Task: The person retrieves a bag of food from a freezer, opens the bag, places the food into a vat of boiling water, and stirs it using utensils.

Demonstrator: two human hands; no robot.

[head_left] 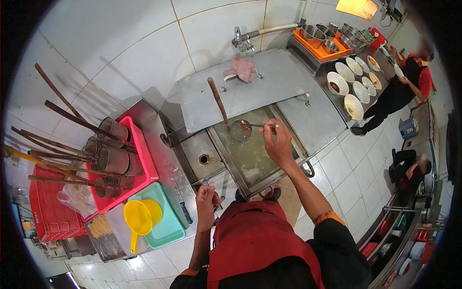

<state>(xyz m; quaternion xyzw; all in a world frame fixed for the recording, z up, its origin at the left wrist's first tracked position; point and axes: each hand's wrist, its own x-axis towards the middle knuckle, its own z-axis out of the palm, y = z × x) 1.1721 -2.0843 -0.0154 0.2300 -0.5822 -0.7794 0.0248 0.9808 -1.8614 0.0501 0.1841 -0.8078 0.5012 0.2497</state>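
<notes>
My right hand (278,140) is closed on the handle of a small round strainer (241,130), which is over the cloudy liquid (260,164) in a square metal basin. Some brownish bits lie in the strainer. A wooden-handled tool (218,100) stands in the basin beside it, leaning toward the wall. My left hand (207,197) is near the basin's front left corner, its fingers curled; what they hold, if anything, I cannot make out. Left of the liquid is a metal compartment (192,144) with a round hole.
A pink tray (147,168) of long-handled metal baskets stands left, beside a turquoise tray (175,221) and yellow dipper (139,216). A metal lid (202,91) with a pink cloth (243,70) lies behind the basin. White bowls (353,106) and two other people (402,84) are at right.
</notes>
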